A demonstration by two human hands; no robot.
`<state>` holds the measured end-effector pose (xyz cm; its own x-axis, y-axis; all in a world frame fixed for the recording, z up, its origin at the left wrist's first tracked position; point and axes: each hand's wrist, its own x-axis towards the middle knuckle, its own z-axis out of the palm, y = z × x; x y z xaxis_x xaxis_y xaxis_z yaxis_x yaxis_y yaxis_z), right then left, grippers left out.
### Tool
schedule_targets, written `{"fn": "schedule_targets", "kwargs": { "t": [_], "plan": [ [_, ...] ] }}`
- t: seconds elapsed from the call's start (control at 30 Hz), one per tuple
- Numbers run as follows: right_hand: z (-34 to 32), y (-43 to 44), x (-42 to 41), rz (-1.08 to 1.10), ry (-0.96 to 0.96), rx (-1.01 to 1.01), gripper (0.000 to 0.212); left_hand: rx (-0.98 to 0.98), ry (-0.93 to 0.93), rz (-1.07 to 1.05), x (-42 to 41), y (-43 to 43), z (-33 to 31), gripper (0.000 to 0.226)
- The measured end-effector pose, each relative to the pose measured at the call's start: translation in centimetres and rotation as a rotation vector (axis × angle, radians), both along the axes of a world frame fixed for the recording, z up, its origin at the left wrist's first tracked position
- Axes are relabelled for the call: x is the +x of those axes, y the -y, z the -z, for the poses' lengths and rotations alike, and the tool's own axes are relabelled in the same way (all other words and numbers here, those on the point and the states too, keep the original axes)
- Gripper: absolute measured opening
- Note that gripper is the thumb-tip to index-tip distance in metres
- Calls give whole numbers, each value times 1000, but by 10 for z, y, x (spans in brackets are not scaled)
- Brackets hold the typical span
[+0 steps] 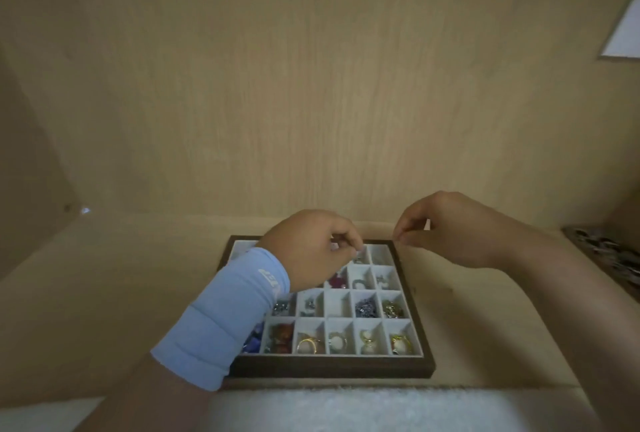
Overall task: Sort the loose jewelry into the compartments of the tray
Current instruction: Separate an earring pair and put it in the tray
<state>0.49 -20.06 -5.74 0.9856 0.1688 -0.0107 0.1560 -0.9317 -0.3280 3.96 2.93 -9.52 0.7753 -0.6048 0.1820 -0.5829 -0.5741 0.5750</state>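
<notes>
Pinching above the far side of the tray (pixel 332 367), the left hand (pixel 311 244) over the far compartments and the right hand (pixel 446 227) at the far right corner both press thumb to fingertips; whether a piece is between them I cannot tell, it is too small. Sorted jewelry (pixel 308 345) fills the near compartments. Such pieces are probably light, hard and slippery; take a ring by its band

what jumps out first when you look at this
The dark-framed tray sits low in the middle, its white compartments dotted with jewelry. Over its far end the left grip, in a pale blue wrist sleeve, and the right grip pinch their fingertips close together; what, if anything, they hold is too small to tell.
</notes>
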Motion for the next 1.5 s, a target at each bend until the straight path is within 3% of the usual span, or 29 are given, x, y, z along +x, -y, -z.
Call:
{"fn": "schedule_targets", "kwargs": {
  "t": [0.2,0.4,0.83,1.1,1.23,1.37,1.5],
  "plan": [
    [22,44,-17,94,-111,-131,18,152,100,75,-8,70,7,14],
    [31,59,-19,130,-203,-167,22,318,88,83,-9,108,14,19],
    [34,58,-20,73,-211,-55,19,405,197,54,-16,122,19,21],
    [40,58,-18,65,-207,-38,6,447,184,33,-9,94,20,34],
    [32,46,-20,33,-55,244,13,154,97,-15,-7,72,18,16],
    [22,13,-16,-37,51,498,6,-120,-164,-43,-10,46,2,8],
    [21,-28,-5,-81,67,544,4,-247,-258,-112,-14,11,-12,9]
  ]
}}
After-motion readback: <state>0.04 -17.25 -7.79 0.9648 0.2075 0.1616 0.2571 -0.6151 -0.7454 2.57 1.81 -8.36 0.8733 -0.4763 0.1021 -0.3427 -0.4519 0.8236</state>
